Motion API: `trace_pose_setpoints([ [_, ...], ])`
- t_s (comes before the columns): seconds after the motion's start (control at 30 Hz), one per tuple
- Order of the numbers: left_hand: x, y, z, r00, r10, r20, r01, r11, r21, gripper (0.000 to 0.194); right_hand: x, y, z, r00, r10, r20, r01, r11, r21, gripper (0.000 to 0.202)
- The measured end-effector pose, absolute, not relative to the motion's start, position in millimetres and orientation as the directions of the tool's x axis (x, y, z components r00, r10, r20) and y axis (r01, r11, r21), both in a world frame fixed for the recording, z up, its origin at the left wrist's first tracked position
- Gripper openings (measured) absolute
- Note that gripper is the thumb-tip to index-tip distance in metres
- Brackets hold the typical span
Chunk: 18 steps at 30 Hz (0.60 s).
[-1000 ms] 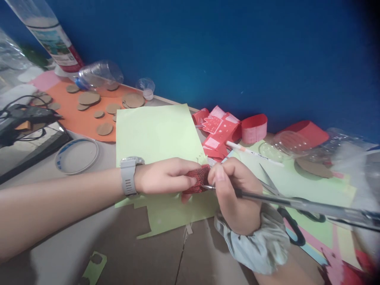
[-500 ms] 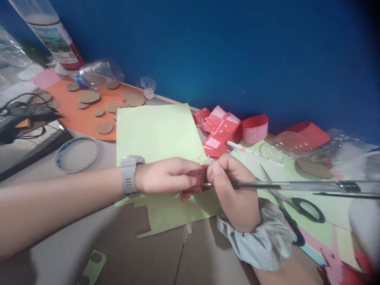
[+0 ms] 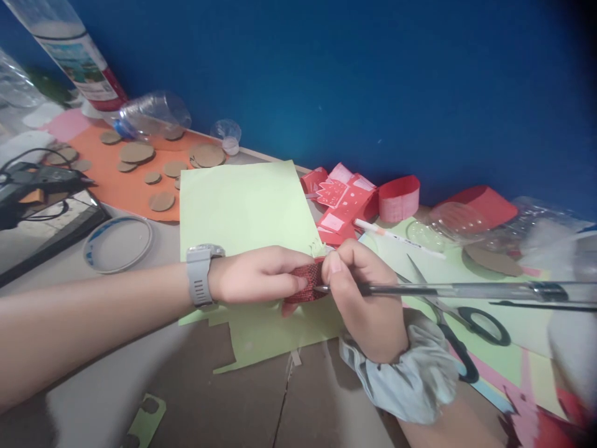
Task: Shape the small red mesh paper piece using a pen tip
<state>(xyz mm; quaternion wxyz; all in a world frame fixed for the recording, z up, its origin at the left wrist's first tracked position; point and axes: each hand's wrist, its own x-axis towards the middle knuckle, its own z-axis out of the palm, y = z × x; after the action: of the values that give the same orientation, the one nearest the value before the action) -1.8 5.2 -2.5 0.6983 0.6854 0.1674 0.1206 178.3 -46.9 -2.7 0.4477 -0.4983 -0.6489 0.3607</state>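
Observation:
Between thumb and fingers, my left hand (image 3: 261, 274) holds a small dark red patterned piece (image 3: 308, 280) above a light green sheet (image 3: 242, 205). A clear-barrelled pen (image 3: 420, 290) is gripped in my right hand (image 3: 366, 292). Its tip points left and lies against the red piece, or very near it. My right fingertips are at the piece's right edge. A grey watch is on my left wrist and a pale blue scrunchie on the right.
Open scissors (image 3: 450, 317) lie right of my right hand. Red paper pieces (image 3: 342, 205) and a white marker (image 3: 398, 238) lie behind it. At left are cardboard discs (image 3: 137, 152) on orange paper, a tape ring (image 3: 119, 270), a glue gun (image 3: 41, 183) and bottles (image 3: 156, 116). A blue wall stands behind.
The whole view has shifted slightly, so things appear a little further left. Both hands keep nearly the same pose, with the pen still at the red piece.

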Motion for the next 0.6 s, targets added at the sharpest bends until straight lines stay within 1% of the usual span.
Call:
trace_pose_setpoints([
  [0.23, -1.6, 4.7, -3.1, 0.915, 0.4, -0.05, 0.037, 0.041, 0.998, 0.019, 178.6, -46.2, -2.0, -0.092, 0.974, 0.208, 0.289, 0.226, -0.93, 0.029],
  [0.6, -1.7, 5.1, -2.3, 0.916, 0.399, -0.047, 0.041, 0.023, 0.999, 0.019, 178.0, -47.2, -0.7, -0.109, 0.968, 0.226, 0.311, 0.249, -0.917, 0.028],
])
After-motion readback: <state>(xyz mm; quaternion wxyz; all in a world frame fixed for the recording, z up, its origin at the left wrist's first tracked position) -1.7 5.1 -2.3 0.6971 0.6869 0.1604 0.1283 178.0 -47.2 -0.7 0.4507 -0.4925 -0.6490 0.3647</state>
